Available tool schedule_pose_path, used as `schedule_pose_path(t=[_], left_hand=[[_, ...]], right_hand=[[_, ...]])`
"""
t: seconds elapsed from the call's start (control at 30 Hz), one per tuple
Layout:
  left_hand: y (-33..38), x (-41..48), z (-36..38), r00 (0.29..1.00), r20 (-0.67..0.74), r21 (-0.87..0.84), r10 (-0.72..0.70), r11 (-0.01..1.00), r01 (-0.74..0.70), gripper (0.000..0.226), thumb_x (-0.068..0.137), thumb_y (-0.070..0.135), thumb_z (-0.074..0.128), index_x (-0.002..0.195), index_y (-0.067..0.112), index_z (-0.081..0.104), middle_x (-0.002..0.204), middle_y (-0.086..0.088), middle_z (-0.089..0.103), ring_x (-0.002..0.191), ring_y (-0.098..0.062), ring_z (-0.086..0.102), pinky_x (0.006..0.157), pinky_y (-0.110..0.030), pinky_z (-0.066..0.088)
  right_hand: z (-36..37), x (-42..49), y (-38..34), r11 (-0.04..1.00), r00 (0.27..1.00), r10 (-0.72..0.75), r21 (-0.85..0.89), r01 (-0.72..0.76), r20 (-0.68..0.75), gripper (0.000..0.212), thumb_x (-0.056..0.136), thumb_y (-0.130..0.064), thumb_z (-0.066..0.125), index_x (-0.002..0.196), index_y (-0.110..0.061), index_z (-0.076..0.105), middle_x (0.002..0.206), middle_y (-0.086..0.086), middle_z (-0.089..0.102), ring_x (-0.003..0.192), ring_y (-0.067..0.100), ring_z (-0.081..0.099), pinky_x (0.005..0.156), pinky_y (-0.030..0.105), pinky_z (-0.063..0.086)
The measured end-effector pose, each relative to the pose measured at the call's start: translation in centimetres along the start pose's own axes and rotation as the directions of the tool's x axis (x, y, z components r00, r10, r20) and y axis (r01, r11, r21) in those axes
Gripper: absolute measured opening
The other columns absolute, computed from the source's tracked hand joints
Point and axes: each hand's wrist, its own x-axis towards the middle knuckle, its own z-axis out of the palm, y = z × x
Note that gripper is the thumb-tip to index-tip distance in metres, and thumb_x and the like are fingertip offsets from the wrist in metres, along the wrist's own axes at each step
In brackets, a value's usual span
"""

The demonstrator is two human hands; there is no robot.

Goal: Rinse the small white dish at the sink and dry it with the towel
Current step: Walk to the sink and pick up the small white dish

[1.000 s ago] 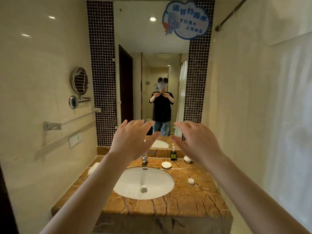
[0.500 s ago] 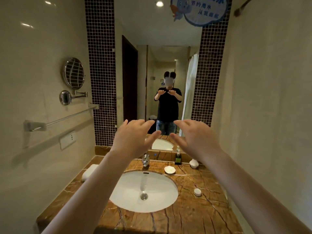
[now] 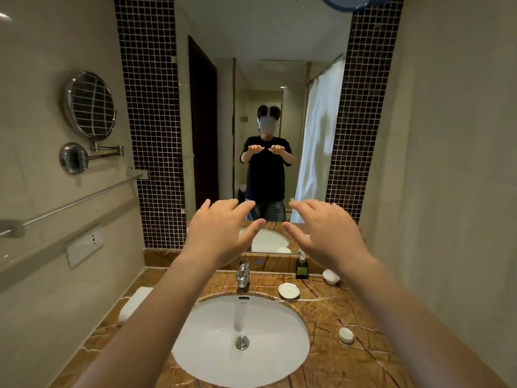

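The small white dish [image 3: 288, 290] lies on the brown marble counter, just right of the chrome tap [image 3: 242, 275] and behind the white oval sink [image 3: 274, 357]. A folded white towel [image 3: 134, 303] rests at the counter's left edge by the wall. My left hand [image 3: 221, 233] and my right hand [image 3: 324, 233] are held out side by side in the air above the tap, palms down, fingers spread, holding nothing. Both are well above the dish and apart from it.
A dark green soap bottle [image 3: 302, 268] stands behind the dish. Two small white objects, one [image 3: 331, 276] at the back right and one [image 3: 346, 335] nearer on the right, sit on the counter [image 3: 335, 371]. A rail [image 3: 78, 201] and round mirror [image 3: 89, 103] hang on the left wall.
The view has moved closer to the sink and tilted down. Both hands stay raised and spread in the same pose.
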Motion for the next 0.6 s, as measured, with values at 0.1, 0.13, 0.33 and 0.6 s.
schedule_pose_path(t=[0.1, 0.13, 0.33, 0.6], left_hand=[[-1.2, 1.7, 1.1, 1.000, -0.014, -0.015, 0.012, 1.000, -0.012, 0.065, 0.088, 0.065, 0.016, 0.139, 0.031, 0.036, 0.140, 0.001, 0.050, 0.132, -0.017, 0.041, 0.112, -0.045, 0.023], [-1.5, 2.3, 1.4, 1.000, -0.019, -0.022, 0.015, 1.000, -0.015, 0.064, 0.088, 0.064, 0.017, 0.139, 0.030, 0.036, 0.140, 0.001, 0.050, 0.132, -0.017, 0.041, 0.112, -0.045, 0.023], [-2.7, 5.8, 4.1, 0.999, -0.007, -0.022, 0.039, 0.999, -0.040, 0.065, 0.088, 0.063, 0.015, 0.140, 0.030, 0.035, 0.138, 0.001, 0.051, 0.131, -0.016, 0.041, 0.112, -0.046, 0.023], [-3.6, 11.3, 8.6, 1.000, 0.004, -0.018, 0.025, 1.000, -0.025, 0.064, 0.088, 0.064, 0.015, 0.140, 0.031, 0.034, 0.140, 0.001, 0.050, 0.132, -0.017, 0.040, 0.112, -0.047, 0.024]], right_hand=[[1.5, 1.9, 0.0, 1.000, 1.000, 0.010, -0.001, -0.010, -0.002, 0.062, 0.089, -0.063, 0.025, 0.134, -0.026, 0.045, 0.121, -0.004, 0.062, 0.111, 0.015, 0.056, 0.092, 0.035, 0.046], [1.9, 2.4, 0.1, 1.000, 1.000, 0.012, -0.002, -0.012, 0.002, 0.062, 0.089, -0.063, 0.025, 0.134, -0.026, 0.045, 0.120, -0.004, 0.062, 0.110, 0.015, 0.057, 0.092, 0.035, 0.046], [4.8, 5.5, 1.1, 0.999, 0.999, 0.032, -0.005, -0.032, 0.029, 0.060, 0.089, -0.061, 0.026, 0.134, -0.025, 0.044, 0.121, -0.004, 0.061, 0.112, 0.016, 0.055, 0.094, 0.036, 0.043], [8.6, 10.3, 4.4, 0.999, 0.998, 0.031, 0.006, -0.031, 0.057, 0.059, 0.091, -0.059, 0.028, 0.137, -0.024, 0.042, 0.126, -0.002, 0.059, 0.118, 0.018, 0.052, 0.099, 0.040, 0.041]])
